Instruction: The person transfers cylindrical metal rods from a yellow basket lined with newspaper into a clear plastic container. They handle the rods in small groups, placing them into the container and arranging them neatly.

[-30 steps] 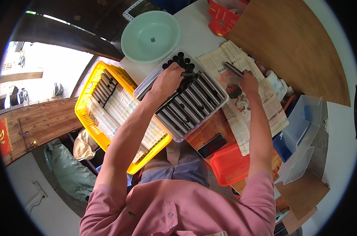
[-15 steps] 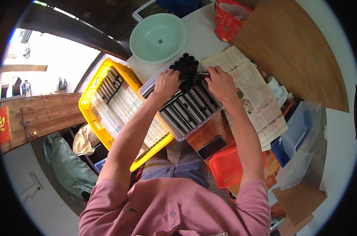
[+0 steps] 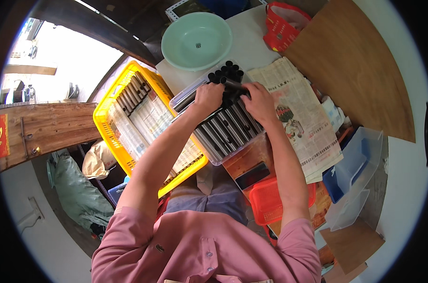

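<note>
A clear plastic box point(image 3: 217, 163) holds many dark, shiny tubes point(image 3: 218, 134). Those in its near part lie side by side, while at the far end several stand with round ends up. Over the box, a single dark tube point(image 3: 234, 85) spans the gap between my hands. My left hand point(image 3: 209, 98) is closed at its left end, fingertips partly hidden. At the other end my right hand point(image 3: 260, 103) has its fingers curled round it. Left of the box, a yellow plastic basket point(image 3: 124, 160) lined with newspaper carries a row of similar tubes point(image 3: 132, 94).
Behind the box stands a pale green basin point(image 3: 197, 42). Newspaper sheets point(image 3: 306, 127) lie to the right, beside a brown board point(image 3: 360, 66). Nearer are a phone-like black slab point(image 3: 252, 175), a red basket point(image 3: 266, 203) and clear and blue bins point(image 3: 353, 170). A red bag point(image 3: 284, 29) sits at the back.
My hands have come slightly closer together; the left moved right and the right a little nearer me. The tube between them shows more clearly. The whole view has shifted slightly.
</note>
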The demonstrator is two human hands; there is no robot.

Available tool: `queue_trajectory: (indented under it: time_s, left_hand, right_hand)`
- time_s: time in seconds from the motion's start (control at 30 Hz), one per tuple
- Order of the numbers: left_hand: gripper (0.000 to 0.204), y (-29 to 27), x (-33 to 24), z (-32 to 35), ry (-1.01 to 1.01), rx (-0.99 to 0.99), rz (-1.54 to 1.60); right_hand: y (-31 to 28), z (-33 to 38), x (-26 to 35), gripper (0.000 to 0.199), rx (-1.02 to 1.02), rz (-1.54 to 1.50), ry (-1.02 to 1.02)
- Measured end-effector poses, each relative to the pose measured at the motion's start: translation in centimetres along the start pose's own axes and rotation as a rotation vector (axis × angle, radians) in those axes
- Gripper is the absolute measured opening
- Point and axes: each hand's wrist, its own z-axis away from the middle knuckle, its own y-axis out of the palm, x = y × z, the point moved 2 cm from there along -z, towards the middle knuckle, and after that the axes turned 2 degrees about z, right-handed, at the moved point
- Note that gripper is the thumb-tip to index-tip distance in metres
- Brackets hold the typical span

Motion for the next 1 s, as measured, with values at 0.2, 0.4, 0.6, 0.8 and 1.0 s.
queue_trajectory:
  time_s: [0.2,0.4,0.6,0.8,1.0]
  left_hand:
    - [0.023,0.7,-0.8,-0.4,0.100,0.022,0.377]
    - [0.033,0.1,-2.0,1.0,-0.010,0.080,0.359]
    - [0.038,2.2,-3.1,2.1,-0.097,-0.034,0.359]
    - [0.031,1.4,-3.8,1.6,-0.106,-0.087,0.221]
    - [0.028,2.1,-2.0,0.4,-0.022,-0.191,0.103]
  right_hand:
    - [2.9,-2.0,1.2,0.037,-0.004,-0.065,-0.135]
    - [3.4,-3.5,-0.1,0.032,0.060,-0.078,-0.057]
    - [5.1,-8.1,2.9,0.038,0.371,0.029,-0.191]
    - [2.1,-8.6,2.7,0.024,0.183,0.042,-0.200]
    - [-2.4,-5.7,0.9,0.027,-0.029,-0.063,-0.133]
